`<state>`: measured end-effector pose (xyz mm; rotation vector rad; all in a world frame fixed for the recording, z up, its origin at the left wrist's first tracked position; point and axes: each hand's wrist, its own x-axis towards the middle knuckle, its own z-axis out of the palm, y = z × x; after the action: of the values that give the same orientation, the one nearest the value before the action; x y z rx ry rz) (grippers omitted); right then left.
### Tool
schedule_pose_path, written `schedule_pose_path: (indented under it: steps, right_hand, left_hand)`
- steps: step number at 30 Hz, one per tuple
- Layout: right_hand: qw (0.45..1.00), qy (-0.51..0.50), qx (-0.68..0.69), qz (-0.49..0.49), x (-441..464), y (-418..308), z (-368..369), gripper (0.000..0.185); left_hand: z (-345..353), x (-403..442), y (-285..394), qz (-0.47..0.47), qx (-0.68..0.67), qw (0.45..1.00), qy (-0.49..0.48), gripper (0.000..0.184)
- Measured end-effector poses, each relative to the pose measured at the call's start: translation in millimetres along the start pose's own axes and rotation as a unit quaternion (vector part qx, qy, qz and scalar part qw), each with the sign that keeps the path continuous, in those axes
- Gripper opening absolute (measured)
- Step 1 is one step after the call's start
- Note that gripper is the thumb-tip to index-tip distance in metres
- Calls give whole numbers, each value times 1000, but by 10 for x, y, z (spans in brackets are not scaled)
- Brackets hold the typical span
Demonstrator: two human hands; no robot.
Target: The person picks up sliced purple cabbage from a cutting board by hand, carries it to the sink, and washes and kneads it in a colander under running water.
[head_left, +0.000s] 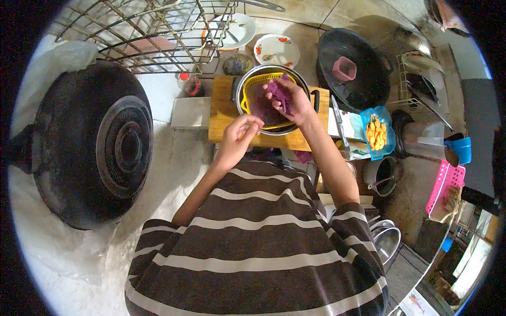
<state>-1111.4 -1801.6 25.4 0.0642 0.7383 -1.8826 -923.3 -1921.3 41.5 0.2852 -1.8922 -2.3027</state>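
Note:
My right hand (296, 105) is closed around a bunch of purple shredded cabbage (279, 96), held above a yellow colander (245, 105). The colander sits inside a metal pot (240, 87) with black handles, and purplish contents show in it. At the pot's near left rim is my left hand (241, 138), its thumb and fingers pinched together. Whatever lies between those fingertips, if anything, is too small to make out. Under the pot is a wooden cutting board (220, 118).
A knife (339, 121) lies right of the board, beside a blue basket (390, 138) of orange slices (376, 132). Behind stand a black basin (329, 47) holding a pink cup (344, 69), and a floral plate (287, 45). A large black wok (68, 116) is at left, below a wire rack (158, 37).

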Motion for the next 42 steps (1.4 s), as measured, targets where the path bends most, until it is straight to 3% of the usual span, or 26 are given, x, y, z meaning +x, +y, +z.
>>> schedule_pose_path:
  steps: [6,10,13,16,17,21,24,25,26,28,29,32,33,36,37,38,40,42]
  right_hand:
    - [1000,1,6,0,-76,-164,274,13]
    - [997,-32,-64,24,27,-100,99,9]
    - [994,-60,-81,47,52,-68,-11,9]
    - [991,49,-116,55,-15,-149,146,6]
    - [966,138,-219,18,-101,-198,429,12]
    - [915,168,-344,-126,-211,-292,699,24]
    - [738,223,-606,-194,-37,-170,398,28]
    - [691,153,-652,-271,-11,-25,335,33]
    - [640,145,-709,-257,32,87,143,29]
    - [614,125,-719,-300,33,199,77,28]
    - [601,127,-729,-303,-45,151,262,28]
    - [649,185,-715,-185,-253,-183,891,30]
    - [665,184,-690,-219,-264,-225,967,28]
    - [567,113,-764,-285,57,-3,340,27]
    - [565,112,-782,-237,131,157,179,29]
    - [530,96,-819,-196,78,228,208,30]
    - [525,80,-778,-335,69,266,326,28]
    - [559,105,-774,-278,-148,24,969,25]
  left_hand:
    - [-215,-246,-145,-33,-5,999,19,13]
    - [-300,-378,-216,-51,0,999,10,17]
    - [-313,-486,-532,-167,-298,939,-46,19]
    - [-362,-579,-667,-144,-376,913,-65,21]
    - [-383,-561,-514,-92,-374,920,-76,22]
    - [-301,-449,257,-31,-271,927,-259,33]
    - [-143,-249,380,-45,-252,895,-366,37]
    - [-95,-181,260,-51,-289,878,-379,42]
    - [-23,-215,129,-72,-375,861,-335,41]
    - [57,-258,-108,-109,-529,803,-252,38]
    - [-43,-347,-173,-145,-519,810,-233,37]
    - [-425,-824,-327,-132,-655,728,-152,36]
    - [-543,-997,-425,-151,-630,754,-112,34]
    - [-752,-1356,-556,-201,-529,824,-8,31]
    - [-796,-1392,-472,-211,-482,850,15,29]
    - [-848,-1395,-417,-217,-431,875,37,28]
    - [-954,-1316,-469,-212,-315,925,14,25]
    - [-1072,-1302,-427,-237,-128,963,2,27]
